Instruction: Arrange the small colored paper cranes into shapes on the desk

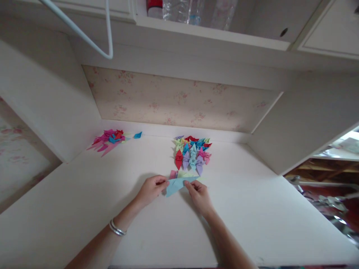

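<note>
Where the paper [177, 186] is: between both hands, above the tabletop [126, 220]
Left hand [153, 189]: pinching its left end
Right hand [198, 193]: thumb and fingers gripping its right part

White tabletop [246, 209] as landmark; on its back edge, left of centre, a heap of pink, red and blue folded papers [112, 138], a lone blue folded paper [138, 135] just beside; on its back middle, multicoloured folded papers [193, 151] clustered closely; in front of these, flat pink and pale green papers [185, 174].
</note>
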Motion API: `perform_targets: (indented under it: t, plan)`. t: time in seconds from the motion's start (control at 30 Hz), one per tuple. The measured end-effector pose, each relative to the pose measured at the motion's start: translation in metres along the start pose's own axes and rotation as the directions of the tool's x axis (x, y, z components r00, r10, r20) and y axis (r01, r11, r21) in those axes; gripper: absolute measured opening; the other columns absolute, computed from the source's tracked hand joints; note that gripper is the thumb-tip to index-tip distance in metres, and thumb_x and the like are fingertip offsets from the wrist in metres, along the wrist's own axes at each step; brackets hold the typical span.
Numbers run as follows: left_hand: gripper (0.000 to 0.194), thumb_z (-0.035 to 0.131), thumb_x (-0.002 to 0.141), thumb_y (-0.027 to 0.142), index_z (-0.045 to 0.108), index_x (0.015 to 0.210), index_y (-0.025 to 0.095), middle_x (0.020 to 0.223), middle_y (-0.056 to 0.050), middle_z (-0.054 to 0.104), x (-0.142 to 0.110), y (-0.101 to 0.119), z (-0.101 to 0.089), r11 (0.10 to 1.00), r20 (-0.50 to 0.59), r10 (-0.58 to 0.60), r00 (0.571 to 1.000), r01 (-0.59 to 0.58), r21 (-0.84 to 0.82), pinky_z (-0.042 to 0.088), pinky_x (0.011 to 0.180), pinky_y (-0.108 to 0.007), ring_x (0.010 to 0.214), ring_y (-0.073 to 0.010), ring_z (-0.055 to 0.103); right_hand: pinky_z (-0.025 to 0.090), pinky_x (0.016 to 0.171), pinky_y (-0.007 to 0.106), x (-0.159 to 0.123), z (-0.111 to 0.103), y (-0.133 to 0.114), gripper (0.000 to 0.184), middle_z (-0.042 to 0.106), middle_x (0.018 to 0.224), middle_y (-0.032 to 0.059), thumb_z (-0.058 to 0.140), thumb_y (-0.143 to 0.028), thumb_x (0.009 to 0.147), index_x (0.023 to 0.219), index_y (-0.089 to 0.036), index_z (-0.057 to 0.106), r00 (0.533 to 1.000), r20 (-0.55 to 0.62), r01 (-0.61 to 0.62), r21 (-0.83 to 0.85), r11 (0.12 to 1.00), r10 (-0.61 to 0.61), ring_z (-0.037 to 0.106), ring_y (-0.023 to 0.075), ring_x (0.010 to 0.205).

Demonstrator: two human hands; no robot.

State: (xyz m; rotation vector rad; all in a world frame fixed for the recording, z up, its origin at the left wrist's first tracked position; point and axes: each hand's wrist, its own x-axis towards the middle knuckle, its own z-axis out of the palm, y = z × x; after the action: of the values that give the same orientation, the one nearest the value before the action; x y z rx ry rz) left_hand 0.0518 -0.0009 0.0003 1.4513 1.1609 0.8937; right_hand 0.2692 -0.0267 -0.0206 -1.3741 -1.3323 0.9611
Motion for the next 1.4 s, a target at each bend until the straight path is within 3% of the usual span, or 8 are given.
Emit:
perform_targets:
  t: [0.13,0.23,0.4,0.53,0.73,0.97,1.17,1.4]
  plan:
    - [0.03,0.063,0.078,0.043,0.071,0.08,0.015,0.068,-0.003,0.066,0.011,0.002,0.009,0.998,0.123,0.049,0.991,-0.054,0.032,0.04,0.052,-0.022,0.054,-0.0115,0.054,0.023,0.047,0.023,-0.005,-0.02,0.005,0.038,0.035,0.053,-0.007,0.062,-0.053,0.081,0.068,-0.018,0.055,0.997,-0.071,0.027,0.042,0.999,-0.024,0.03,0.0089,0.05]
    - [0.033,0.06,0.079,0.045,0.071,0.081,0.013,0.066,-0.003,0.065,0.029,0.01,0.019,0.995,0.179,0.059,0.982,-0.073,0.074,0.036,0.049,-0.021,0.05,-0.0099,0.05,0.022,0.045,0.023,-0.002,-0.035,0.005,0.038,0.036,0.052,-0.0073,0.061,-0.054,0.081,0.072,-0.018,0.057,0.978,-0.205,0.001,0.13,0.991,0.026,0.03,0.0085,0.048]
    - [0.034,0.06,0.076,0.044,0.072,0.083,0.012,0.077,-0.006,0.071,0.068,0.019,0.037,0.968,0.191,0.078,0.979,-0.12,0.221,0.041,0.057,-0.021,0.064,-0.0144,0.061,0.018,0.04,0.021,0.011,-0.052,0.006,0.039,0.034,0.049,-0.0092,0.061,-0.056,0.079,0.075,-0.018,0.057,0.815,-0.544,0.01,0.361,0.932,0.202,0.027,0.0068,0.043]
    - [0.026,0.059,0.077,0.039,0.074,0.081,0.018,0.081,-0.004,0.074,0.083,0.022,0.044,0.851,0.161,0.107,0.981,-0.174,0.495,0.041,0.062,-0.022,0.074,-0.0171,0.065,0.018,0.039,0.019,0.017,-0.058,0.008,0.036,0.037,0.048,-0.0096,0.065,-0.053,0.075,0.074,-0.018,0.056,0.757,-0.583,0.017,0.468,0.884,0.294,0.027,0.0055,0.04]
    - [0.021,0.057,0.08,0.036,0.074,0.081,0.025,0.086,-0.003,0.075,0.075,0.026,0.053,0.678,0.088,0.128,0.988,-0.152,0.719,0.039,0.066,-0.024,0.079,-0.0175,0.065,0.018,0.039,0.02,0.018,-0.051,0.007,0.036,0.036,0.047,-0.0098,0.065,-0.054,0.076,0.072,-0.019,0.056,0.811,-0.531,0.01,0.43,0.903,0.244,0.028,0.0059,0.041]
    - [0.02,0.056,0.081,0.034,0.072,0.077,0.023,0.083,-0.005,0.074,0.071,0.021,0.059,0.619,0.004,0.124,0.992,-0.08,0.782,0.037,0.065,-0.025,0.077,-0.0181,0.064,0.019,0.04,0.021,0.017,-0.047,0.01,0.039,0.034,0.05,-0.0092,0.062,-0.056,0.078,0.073,-0.018,0.057,0.852,-0.489,0.002,0.362,0.932,0.187,0.028,0.0068,0.043]
    - [0.027,0.055,0.082,0.042,0.069,0.074,0.021,0.077,-0.004,0.072,0.064,0.019,0.048,0.723,-0.021,0.148,0.989,-0.094,0.684,0.033,0.061,-0.023,0.07,-0.0157,0.061,0.023,0.043,0.021,0.016,-0.047,0.013,0.04,0.039,0.052,-0.0073,0.061,-0.057,0.079,0.073,-0.018,0.059,0.861,-0.489,-0.003,0.268,0.963,0.138,0.032,0.008,0.046]
    - [0.04,0.048,0.084,0.049,0.05,0.059,0.018,0.055,0.004,0.048,0.033,-0.002,0.002,0.876,-0.081,0.121,0.989,-0.068,0.478,0.027,0.055,-0.024,0.056,-0.0125,0.047,0.02,0.042,0.022,0.014,-0.044,0.01,0.038,0.035,0.052,-0.0076,0.062,-0.056,0.079,0.075,-0.017,0.06,0.899,-0.402,-0.052,0.293,0.955,0.173,0.029,0.0078,0.046]
